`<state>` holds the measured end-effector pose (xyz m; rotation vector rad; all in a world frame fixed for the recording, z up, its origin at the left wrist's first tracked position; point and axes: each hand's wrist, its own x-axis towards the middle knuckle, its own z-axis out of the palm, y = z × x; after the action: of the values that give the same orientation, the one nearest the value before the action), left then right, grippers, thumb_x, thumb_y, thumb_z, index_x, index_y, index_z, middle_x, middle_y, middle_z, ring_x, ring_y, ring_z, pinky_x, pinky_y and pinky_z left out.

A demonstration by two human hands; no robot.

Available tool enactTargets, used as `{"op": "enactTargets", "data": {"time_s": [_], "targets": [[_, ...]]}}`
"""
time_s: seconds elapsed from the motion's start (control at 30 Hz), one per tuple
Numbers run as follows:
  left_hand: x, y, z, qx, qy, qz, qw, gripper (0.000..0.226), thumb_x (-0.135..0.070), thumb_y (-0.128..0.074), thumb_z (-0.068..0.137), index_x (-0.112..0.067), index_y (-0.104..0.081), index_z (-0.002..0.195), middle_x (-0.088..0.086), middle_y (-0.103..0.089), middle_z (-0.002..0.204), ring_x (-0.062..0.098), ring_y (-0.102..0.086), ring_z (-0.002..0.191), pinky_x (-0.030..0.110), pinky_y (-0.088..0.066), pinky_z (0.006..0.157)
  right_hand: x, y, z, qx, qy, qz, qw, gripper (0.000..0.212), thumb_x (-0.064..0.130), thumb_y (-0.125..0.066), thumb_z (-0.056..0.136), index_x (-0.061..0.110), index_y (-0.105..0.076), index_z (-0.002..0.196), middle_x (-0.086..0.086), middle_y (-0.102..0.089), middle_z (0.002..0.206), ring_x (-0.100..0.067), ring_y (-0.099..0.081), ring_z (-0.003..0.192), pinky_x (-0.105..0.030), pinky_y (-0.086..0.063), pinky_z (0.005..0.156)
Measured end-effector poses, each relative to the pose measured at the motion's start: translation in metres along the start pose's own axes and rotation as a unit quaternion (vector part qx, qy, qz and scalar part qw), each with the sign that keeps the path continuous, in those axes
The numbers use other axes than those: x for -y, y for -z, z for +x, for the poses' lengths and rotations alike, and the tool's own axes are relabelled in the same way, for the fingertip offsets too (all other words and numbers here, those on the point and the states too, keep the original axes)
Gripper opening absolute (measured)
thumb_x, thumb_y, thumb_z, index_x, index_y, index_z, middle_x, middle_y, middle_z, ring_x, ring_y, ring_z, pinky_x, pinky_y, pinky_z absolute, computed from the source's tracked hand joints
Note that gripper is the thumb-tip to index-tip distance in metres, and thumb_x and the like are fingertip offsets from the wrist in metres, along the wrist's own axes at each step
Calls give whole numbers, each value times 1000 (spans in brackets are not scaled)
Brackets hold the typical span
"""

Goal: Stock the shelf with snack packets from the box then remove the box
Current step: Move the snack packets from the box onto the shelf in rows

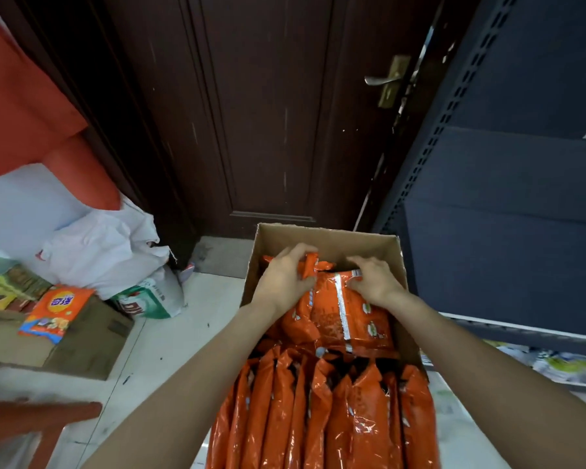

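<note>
Head view, looking down into an open cardboard box (329,236) that stands on a pale tiled floor (156,350) before a dark wooden door (268,113). The box is filled with orange snack packets (322,411), most standing on edge in a tight row in its near part. At the far end a few packets lie flatter, and both hands work on these. The left hand (283,280) has its fingers and thumb curled in a grip round the crimped top of an orange packet (310,265). The right hand (374,282) pinches the upper edge of the top packet (349,319), fingers bent over its silver seam; how firmly it holds cannot be told from this angle. To the right rises a dark blue metal shelf (508,184), just beside the box. To the left sit a white sack (102,252), a green-printed bag (149,299) and another carton (92,336) bearing an orange pack (58,313).
</note>
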<state>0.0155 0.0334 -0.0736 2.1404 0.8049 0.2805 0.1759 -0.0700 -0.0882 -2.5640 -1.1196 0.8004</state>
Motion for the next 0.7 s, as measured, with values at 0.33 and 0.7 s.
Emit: {"op": "enactTargets", "data": {"time_s": [0.33, 0.7], "targets": [[3, 4, -7, -36, 14, -14, 999, 49, -17, -66, 85, -28, -49, 131, -1, -60, 121, 11, -60, 97, 25, -53, 86, 5, 9, -11, -93, -19, 127, 987, 25, 12, -67, 84, 15, -62, 108, -10, -63, 114, -24, -61, 106, -33, -48, 92], [-77, 28, -16, -133, -85, -75, 985, 42, -10, -67, 83, -28, -59, 120, -17, -62, 97, -12, -55, 85, 0, -42, 79, 22, 77, -69, -311, 91, 214, 922, 12, 15, -65, 85, 23, -56, 82, -3, -61, 92, -15, -56, 87, -27, -42, 76]]}}
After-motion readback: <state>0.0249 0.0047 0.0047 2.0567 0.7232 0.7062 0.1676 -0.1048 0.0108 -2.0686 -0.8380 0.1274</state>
